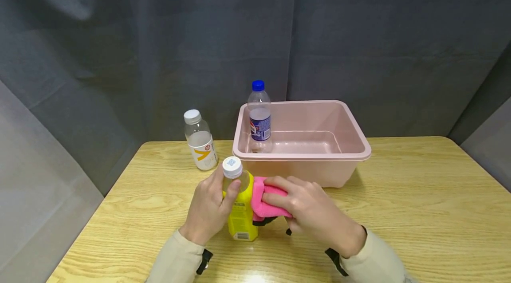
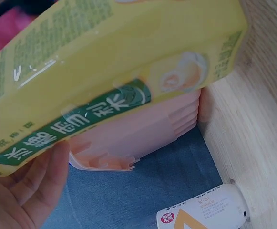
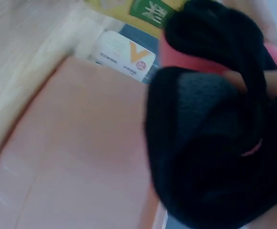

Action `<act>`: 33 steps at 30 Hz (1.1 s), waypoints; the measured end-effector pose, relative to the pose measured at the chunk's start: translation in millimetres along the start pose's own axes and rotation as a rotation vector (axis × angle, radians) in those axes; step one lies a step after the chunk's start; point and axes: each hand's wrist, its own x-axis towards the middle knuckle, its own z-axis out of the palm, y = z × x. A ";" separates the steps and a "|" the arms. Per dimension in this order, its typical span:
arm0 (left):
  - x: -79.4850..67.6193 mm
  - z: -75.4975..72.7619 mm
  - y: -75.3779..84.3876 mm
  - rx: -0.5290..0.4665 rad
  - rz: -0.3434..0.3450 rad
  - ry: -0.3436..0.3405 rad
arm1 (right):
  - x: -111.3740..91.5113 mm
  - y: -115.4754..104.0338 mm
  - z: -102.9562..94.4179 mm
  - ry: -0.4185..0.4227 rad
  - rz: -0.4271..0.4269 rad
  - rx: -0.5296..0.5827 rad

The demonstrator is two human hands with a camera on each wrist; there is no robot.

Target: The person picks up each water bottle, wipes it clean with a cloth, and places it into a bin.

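My left hand [image 1: 207, 207] grips a yellow-labelled drink bottle [image 1: 241, 216] just below its white cap, thumb in front. The bottle stands upright over the table, its label filling the upper left wrist view. From the other side my right hand [image 1: 311, 205] holds a folded pink cloth [image 1: 261, 201] against the bottle's right side. Black fabric [image 3: 200, 119] bunches beside the pink in the right wrist view and hides much of that hand.
Behind my hands sits a pink plastic basin [image 1: 295, 167]. A clear bottle with a blue cap and blue label [image 1: 259, 128] stands inside at its left end. Left of the basin, a white-capped bottle with a white label [image 1: 202, 152] is on the wooden table [image 1: 419, 212]. A dark curtain [image 1: 379, 52] hangs behind.
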 end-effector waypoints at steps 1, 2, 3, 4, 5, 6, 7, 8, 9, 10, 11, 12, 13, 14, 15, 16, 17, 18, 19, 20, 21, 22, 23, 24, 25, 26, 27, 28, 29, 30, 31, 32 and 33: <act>-0.2 -0.4 0.2 -0.002 -0.003 -0.002 | -0.6 0.0 2.6 -0.048 -0.001 -0.018; -0.4 -0.8 0.4 -0.004 -0.006 -0.005 | -1.3 -0.1 5.7 -0.093 -0.002 -0.030; -0.7 -1.0 0.6 -0.006 -0.009 -0.007 | -2.1 -0.4 8.9 -0.138 0.002 -0.033; -0.9 -1.2 0.8 -0.006 -0.010 -0.007 | -2.8 -0.5 12.7 -0.178 0.001 -0.035; -0.9 -1.3 1.0 -0.006 -0.011 -0.008 | -4.0 -0.9 16.4 -0.222 0.007 -0.030; -1.0 -1.2 1.0 -0.005 -0.011 -0.007 | -4.9 -0.8 20.0 -0.259 0.005 -0.026; -1.1 -0.9 1.0 -0.003 -0.008 -0.004 | -6.0 -1.0 23.2 -0.289 0.003 -0.023; -1.1 -0.6 1.0 -0.001 -0.006 0.000 | -7.0 -1.4 25.7 -0.316 0.001 -0.018; -1.2 -0.2 0.9 0.000 -0.004 0.002 | -7.9 -1.6 27.8 -0.340 0.000 -0.016; -1.2 0.0 0.9 0.002 -0.002 0.005 | -8.8 -1.9 29.4 -0.356 -0.005 -0.021; -1.2 0.1 0.9 0.002 -0.001 0.007 | -9.5 -2.0 30.5 -0.366 -0.007 -0.024; -1.3 0.3 0.9 0.002 -0.001 0.008 | -9.9 -2.0 31.2 -0.369 -0.009 -0.024; -1.4 0.4 0.8 0.002 0.001 0.010 | -10.3 -2.0 31.5 -0.365 -0.011 -0.023; -1.5 0.5 0.6 0.001 0.001 0.008 | -10.6 -1.8 31.7 -0.362 -0.012 -0.019; -1.6 0.5 0.5 0.000 0.002 0.007 | -10.7 -1.7 31.7 -0.357 -0.013 -0.013; -1.7 0.4 0.4 0.001 0.003 0.007 | -10.7 -1.6 31.5 -0.353 -0.018 -0.011; -1.8 0.1 0.2 0.002 0.006 0.008 | -10.5 -1.5 31.3 -0.352 -0.018 -0.006; -2.0 0.0 0.0 0.004 0.007 0.009 | -10.2 -1.6 30.7 -0.351 -0.019 -0.003; -2.1 -0.1 -0.1 0.006 0.009 0.010 | -9.9 -1.7 29.7 -0.350 -0.020 0.003; -2.1 -0.3 -0.2 0.006 0.011 0.010 | -9.4 -1.9 28.5 -0.351 -0.012 0.021; -2.1 -0.6 -0.2 0.005 0.013 0.011 | -8.7 -2.1 26.8 -0.346 -0.006 0.036; -2.0 -0.7 -0.2 0.004 0.013 0.011 | -8.0 -2.3 24.8 -0.337 0.000 0.051; -1.8 -0.7 -0.1 0.002 0.013 0.010 | -7.3 -2.4 22.3 -0.325 0.006 0.064; -1.5 -0.6 -0.1 0.000 0.012 0.008 | -6.4 -2.5 19.5 -0.309 0.010 0.074; -1.2 -0.8 0.1 -0.002 0.013 0.008 | -5.6 -2.3 16.4 -0.287 0.016 0.086; -0.9 -0.9 0.3 -0.004 0.013 0.008 | -4.9 -2.1 13.2 -0.258 0.020 0.090; -0.7 -1.1 0.4 -0.005 0.014 0.009 | -4.1 -1.7 10.0 -0.218 0.017 0.084; -0.5 -1.0 0.5 -0.004 0.014 0.011 | -3.5 -1.4 6.8 -0.176 0.019 0.084; -0.4 -1.1 0.5 -0.004 0.016 0.012 | -2.5 -0.9 3.8 -0.124 0.020 0.089; -0.2 -1.3 0.6 -0.005 0.018 0.015 | -1.6 -0.3 1.0 -0.067 0.024 0.097; -0.3 -1.4 0.5 -0.005 0.020 0.017 | -0.6 0.4 -1.6 -0.002 0.027 0.107; -0.2 -1.3 0.5 -0.005 0.020 0.018 | 0.3 1.3 -3.8 0.067 0.028 0.114; -0.2 -1.1 0.4 -0.005 0.020 0.019 | 1.1 2.2 -5.6 0.133 0.030 0.127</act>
